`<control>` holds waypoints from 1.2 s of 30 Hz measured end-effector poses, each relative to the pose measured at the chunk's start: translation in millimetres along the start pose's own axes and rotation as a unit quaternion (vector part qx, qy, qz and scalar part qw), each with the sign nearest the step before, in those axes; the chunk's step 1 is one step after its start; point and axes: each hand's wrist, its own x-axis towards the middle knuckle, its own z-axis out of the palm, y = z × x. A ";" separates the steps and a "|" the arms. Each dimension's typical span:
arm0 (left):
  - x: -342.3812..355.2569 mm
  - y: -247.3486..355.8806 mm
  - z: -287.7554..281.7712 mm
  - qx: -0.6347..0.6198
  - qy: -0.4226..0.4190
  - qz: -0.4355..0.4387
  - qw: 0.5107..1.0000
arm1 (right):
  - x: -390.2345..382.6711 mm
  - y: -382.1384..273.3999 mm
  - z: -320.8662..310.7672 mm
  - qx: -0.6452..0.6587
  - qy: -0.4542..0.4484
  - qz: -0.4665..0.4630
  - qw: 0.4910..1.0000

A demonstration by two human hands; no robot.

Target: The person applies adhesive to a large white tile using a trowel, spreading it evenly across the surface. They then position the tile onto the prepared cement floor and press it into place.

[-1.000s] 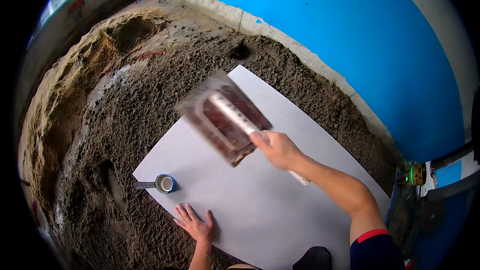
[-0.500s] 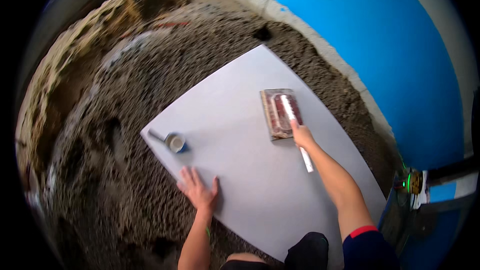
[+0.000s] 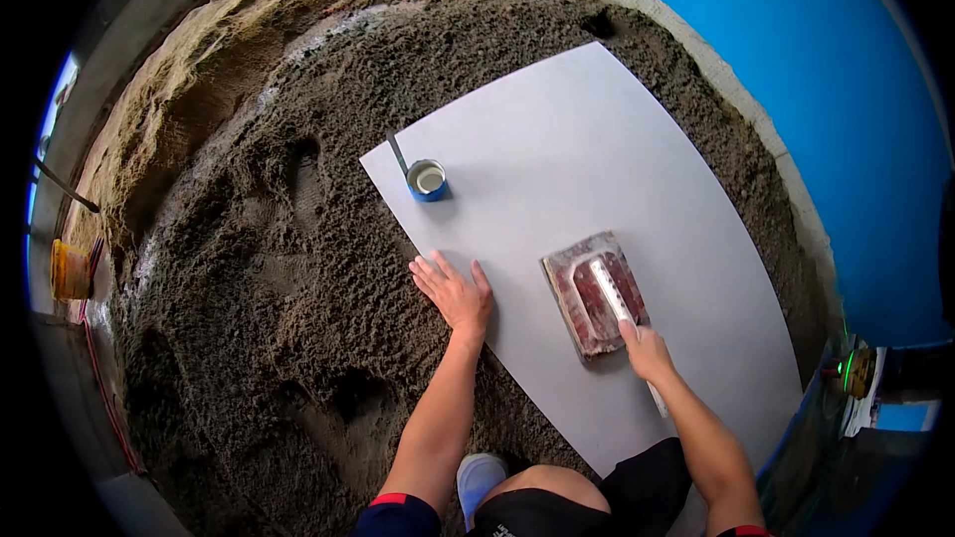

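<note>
A large pale grey tile (image 3: 557, 159) lies on rough grey mortar. My left hand (image 3: 456, 293) rests flat across its left edge, fingers spread and holding nothing. On the tile sits a rectangular, reddish-brown, dirt-smeared block (image 3: 579, 310). My right hand (image 3: 647, 350) is closed round a long white stick-like tool (image 3: 609, 288); its far end overlaps the top of the block, and its tail sticks out behind the hand. I cannot tell the tool's exact kind. Near the tile's left corner stands a small blue can (image 3: 428, 184) with a thin grey strip (image 3: 397, 152) beside it.
Lumpy mortar (image 3: 298, 268) surrounds the tile, with hollows in it. A heap of tan sand (image 3: 199, 80) rises at the far left, and a yellow bucket (image 3: 72, 270) stands at the left wall. On the right runs a blue wall (image 3: 796, 70); a device with a green light (image 3: 856, 372) is near it.
The view has shifted. Block and right hand are closer to me on the tile, and the block is turned a little. My left hand is still on the tile's left edge.
</note>
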 end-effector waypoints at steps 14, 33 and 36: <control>-6.8 -19.8 6.0 -0.005 0.008 0.018 1.000 | -19.1 -145.3 -37.0 0.006 0.085 -0.308 0.948; 7.1 6.6 7.0 -0.072 -0.024 0.013 0.997 | 163.0 -140.2 -37.2 -0.155 0.068 -0.175 0.970; 4.9 1.4 6.4 -0.062 -0.044 0.006 0.997 | 187.6 -167.5 -65.9 -0.081 0.056 -0.039 0.994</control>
